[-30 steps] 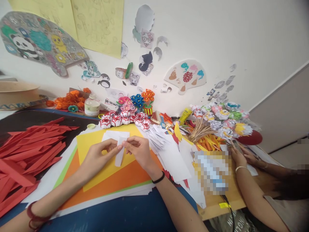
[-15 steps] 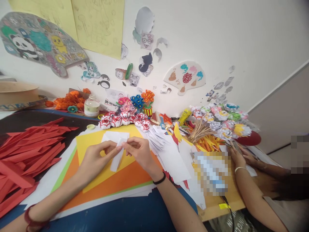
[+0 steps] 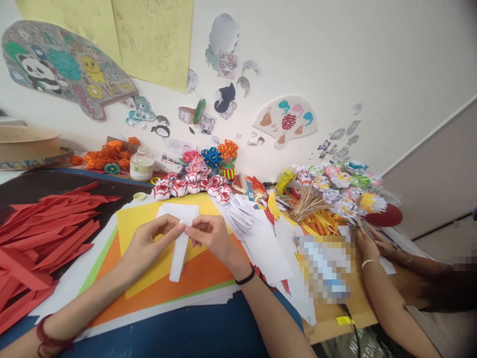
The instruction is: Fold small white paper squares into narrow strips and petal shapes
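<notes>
Between my two hands is a narrow folded strip of white paper (image 3: pixel 179 258), its lower end hanging toward me. My left hand (image 3: pixel 154 238) pinches the strip's upper end between thumb and fingers. Close beside it, my right hand (image 3: pixel 210 236) pinches the same end, the thumbs nearly meeting. Behind the fingers, another piece of white paper (image 3: pixel 188 210) lies on a yellow sheet (image 3: pixel 137 219). Under that are an orange sheet (image 3: pixel 122 288) and more coloured and white sheets.
Red folded paper strips (image 3: pixel 55 228) pile up at the left. Red-and-white paper flowers (image 3: pixel 179 188) and a glue bottle (image 3: pixel 141 164) stand at the back. White strips (image 3: pixel 242 214) lie right. A co-worker's hands (image 3: pixel 368 241) are at far right, near paper flowers (image 3: pixel 346 184).
Both hands have shifted slightly, and the white strip hangs lower and more upright, nearer to me. The fingers still pinch its upper end.
</notes>
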Motion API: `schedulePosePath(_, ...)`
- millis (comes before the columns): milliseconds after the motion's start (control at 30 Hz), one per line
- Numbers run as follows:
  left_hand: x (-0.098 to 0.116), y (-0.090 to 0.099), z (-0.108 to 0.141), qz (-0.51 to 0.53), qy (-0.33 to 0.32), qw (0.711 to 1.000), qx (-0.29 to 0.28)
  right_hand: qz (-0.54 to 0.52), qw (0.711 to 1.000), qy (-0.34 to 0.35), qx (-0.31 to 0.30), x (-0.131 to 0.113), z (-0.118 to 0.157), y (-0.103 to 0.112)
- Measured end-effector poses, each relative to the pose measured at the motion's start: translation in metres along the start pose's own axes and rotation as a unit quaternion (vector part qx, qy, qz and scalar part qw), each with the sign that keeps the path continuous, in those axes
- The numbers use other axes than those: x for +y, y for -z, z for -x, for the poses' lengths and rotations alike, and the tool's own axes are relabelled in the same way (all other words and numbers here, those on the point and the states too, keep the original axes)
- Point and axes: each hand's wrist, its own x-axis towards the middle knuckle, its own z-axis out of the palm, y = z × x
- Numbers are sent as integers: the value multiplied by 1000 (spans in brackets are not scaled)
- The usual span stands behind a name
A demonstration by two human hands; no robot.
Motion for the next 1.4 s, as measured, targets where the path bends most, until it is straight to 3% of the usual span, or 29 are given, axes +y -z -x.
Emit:
schedulePosePath(233, 3, -3, 0, 53, 21, 997, -44, -12, 997, -25, -65, -3, -1, 4)
schedulePosePath(433, 1, -1, -1, 68, 19, 995, -69, -17, 995, -48, -85, -6, -1, 2)
schedulePosePath(733, 0, 0, -4, 8, 8, 1000, -23, -6, 995, -55, -84, 1, -1, 1)
schedulePosePath(967, -1, 2, -7, -15, 42, 999, -27, -12, 995, -72, -67, 0, -4, -3)
schedulePosePath(1333, -9, 0, -17, -134, 38, 990, -27, 37, 996, -75, -36, 14, -9, 2)
schedulePosePath(1400, -6, -2, -19, -132, 30, 991, 6, 46, 996, -73, -32, 15, -10, 3)
